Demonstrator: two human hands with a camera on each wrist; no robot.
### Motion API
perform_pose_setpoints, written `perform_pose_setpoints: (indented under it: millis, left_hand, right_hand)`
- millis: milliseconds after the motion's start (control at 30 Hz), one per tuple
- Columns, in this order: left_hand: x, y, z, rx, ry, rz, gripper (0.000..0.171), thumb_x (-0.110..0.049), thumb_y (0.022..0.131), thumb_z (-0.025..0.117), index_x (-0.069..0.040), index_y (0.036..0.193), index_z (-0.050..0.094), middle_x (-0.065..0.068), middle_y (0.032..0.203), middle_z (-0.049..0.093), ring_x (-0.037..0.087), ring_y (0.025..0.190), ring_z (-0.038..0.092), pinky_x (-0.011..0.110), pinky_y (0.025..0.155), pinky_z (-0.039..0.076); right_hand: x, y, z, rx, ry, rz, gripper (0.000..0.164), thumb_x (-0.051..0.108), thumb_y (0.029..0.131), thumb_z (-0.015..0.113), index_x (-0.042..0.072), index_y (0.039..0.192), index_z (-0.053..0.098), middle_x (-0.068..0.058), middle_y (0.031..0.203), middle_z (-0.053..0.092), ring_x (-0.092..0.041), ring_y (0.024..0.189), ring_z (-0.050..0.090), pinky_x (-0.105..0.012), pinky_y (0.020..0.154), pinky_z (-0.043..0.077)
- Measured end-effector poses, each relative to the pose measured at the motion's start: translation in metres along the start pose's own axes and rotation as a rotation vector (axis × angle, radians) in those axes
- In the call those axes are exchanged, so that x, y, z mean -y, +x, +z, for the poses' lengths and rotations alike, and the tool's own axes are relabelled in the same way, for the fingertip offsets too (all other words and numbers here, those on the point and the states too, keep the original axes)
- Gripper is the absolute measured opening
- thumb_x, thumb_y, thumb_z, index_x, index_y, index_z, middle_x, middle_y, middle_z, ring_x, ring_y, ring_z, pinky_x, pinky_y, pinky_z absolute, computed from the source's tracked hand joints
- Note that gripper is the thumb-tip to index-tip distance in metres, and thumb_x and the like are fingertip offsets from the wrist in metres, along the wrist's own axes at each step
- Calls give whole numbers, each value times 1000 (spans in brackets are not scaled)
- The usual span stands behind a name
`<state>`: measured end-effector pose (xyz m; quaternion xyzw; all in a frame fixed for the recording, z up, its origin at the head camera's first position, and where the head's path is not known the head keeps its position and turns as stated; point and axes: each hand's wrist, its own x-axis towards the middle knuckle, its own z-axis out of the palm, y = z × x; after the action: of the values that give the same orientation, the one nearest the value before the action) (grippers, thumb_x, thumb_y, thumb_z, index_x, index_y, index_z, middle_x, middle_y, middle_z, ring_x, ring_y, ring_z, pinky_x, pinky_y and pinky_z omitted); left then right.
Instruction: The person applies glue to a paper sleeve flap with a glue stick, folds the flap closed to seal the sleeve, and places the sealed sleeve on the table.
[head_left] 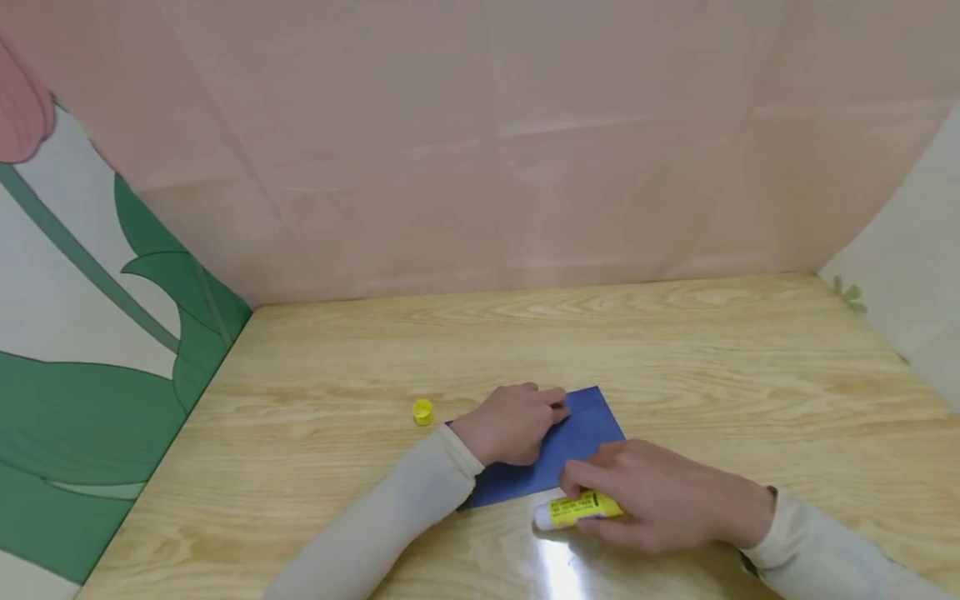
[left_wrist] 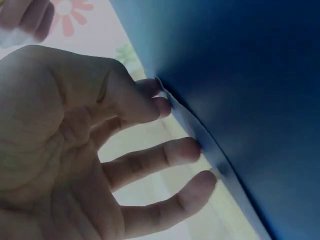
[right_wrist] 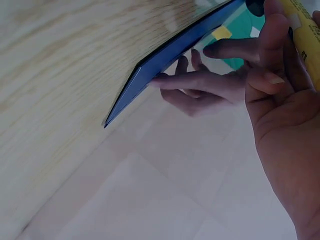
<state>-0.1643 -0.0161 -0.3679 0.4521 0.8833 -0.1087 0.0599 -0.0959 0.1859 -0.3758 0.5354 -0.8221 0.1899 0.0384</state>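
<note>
A folded sheet of blue paper (head_left: 577,437) lies on the wooden table in the head view. My left hand (head_left: 513,423) is over its left part. In the left wrist view, the thumb and forefinger of that hand (left_wrist: 75,120) pinch the paper's edge, where a thin layer (left_wrist: 200,135) stands slightly apart; two other fingertips touch the same edge. My right hand (head_left: 660,496) grips a yellow glue tube (head_left: 577,508) near the paper's front right corner. The tube's pale end points left, and its other end is hidden in the hand. Dark printing marks its side.
To the left of the paper, a small yellow cap (head_left: 423,412) sits on the wooden table (head_left: 315,367). A pink sheet (head_left: 480,167) covers the wall behind, and a panel with green leaves (head_left: 75,433) borders the table at left.
</note>
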Motion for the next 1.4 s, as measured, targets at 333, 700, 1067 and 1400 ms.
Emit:
perform_pose_setpoints:
  millis: [333, 700, 1067, 1400]
  left_hand:
    - [7, 11, 1, 94, -111, 20, 62, -17, 95, 58, -24, 153, 40, -6, 147, 43, 11, 77, 55, 18, 71, 46]
    - [9, 17, 3, 187, -244, -60, 80, -14, 91, 63, -35, 158, 25, -21, 166, 16, 13, 51, 34, 21, 48, 34]
    - [27, -16, 9, 104, -456, -9, 69, -7, 97, 51, -32, 157, 29, -16, 162, 30, 5, 106, 61, 20, 90, 48]
    - [24, -75, 10, 23, -252, -71, 42, -12, 101, 49, -9, 142, 55, 5, 147, 53, 19, 137, 50, 30, 114, 41]
  right_hand:
    - [-2, 1, 0, 6, 6, -10, 20, 37, 93, 68, 30, 103, 52, 22, 80, 47, 9, 71, 41, -8, 61, 31]
    - [-6, 2, 0, 23, 19, -5, 18, 37, 94, 66, 31, 103, 52, 23, 81, 48, 9, 71, 42, -9, 61, 31]
    - [-7, 0, 4, -23, -6, -38, 22, 35, 91, 71, 30, 102, 52, 23, 79, 45, 9, 71, 42, -7, 62, 31]
    - [-6, 1, 5, 2, 27, -9, 20, 36, 93, 69, 32, 102, 51, 23, 79, 47, 9, 71, 42, -9, 60, 32]
